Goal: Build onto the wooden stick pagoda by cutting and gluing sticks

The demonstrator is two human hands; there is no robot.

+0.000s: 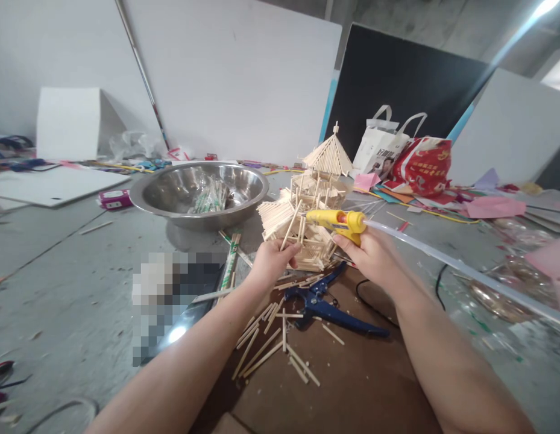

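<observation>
Head view: left hand (271, 262) pinched a stick (292, 225) at the model (324, 181) just ahead of both hands, right hand (374, 253) gripped the glue gun (336, 220), apparently gluing, next move likely needing steady aim.

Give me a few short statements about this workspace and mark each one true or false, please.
1. The right hand holds a yellow glue gun. True.
2. The left hand grips the blue tool. False: the left hand is at the stick model, and the blue tool lies on the brown surface.
3. The metal basin stands left of the stick model. True.
4. The red bag sits inside the metal basin. False: the red bag is to the right of the stick model.
</observation>
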